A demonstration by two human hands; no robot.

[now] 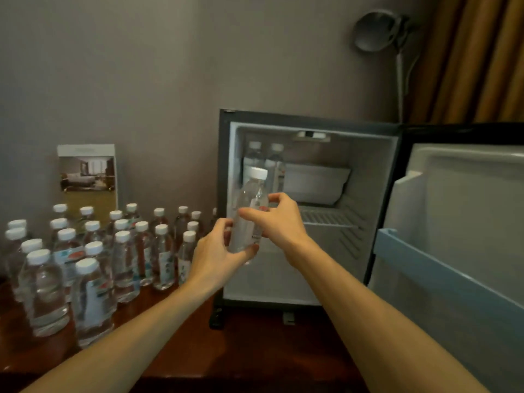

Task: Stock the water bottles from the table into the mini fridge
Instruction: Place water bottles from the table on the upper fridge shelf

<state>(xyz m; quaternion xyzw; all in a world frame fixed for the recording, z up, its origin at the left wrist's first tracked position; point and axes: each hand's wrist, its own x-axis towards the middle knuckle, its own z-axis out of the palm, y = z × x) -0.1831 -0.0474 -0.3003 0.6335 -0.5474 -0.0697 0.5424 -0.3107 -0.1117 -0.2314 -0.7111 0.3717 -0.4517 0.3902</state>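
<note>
A clear water bottle (251, 205) with a white cap is held upright in front of the open mini fridge (371, 177). My left hand (217, 255) grips its lower part from the left. My right hand (279, 219) pinches its middle from the right. Two bottles (265, 156) stand at the back left of the fridge's upper shelf. Several more white-capped bottles (93, 251) stand crowded on the wooden table (255, 344) to the left of the fridge.
The fridge door (453, 222) swings open to the right, with a blue door rail (419, 262) low down. A wire shelf (329, 219) crosses the fridge. A brochure card (86, 177) leans on the wall behind the bottles. A lamp (380, 31) and a curtain (482, 58) are at the upper right.
</note>
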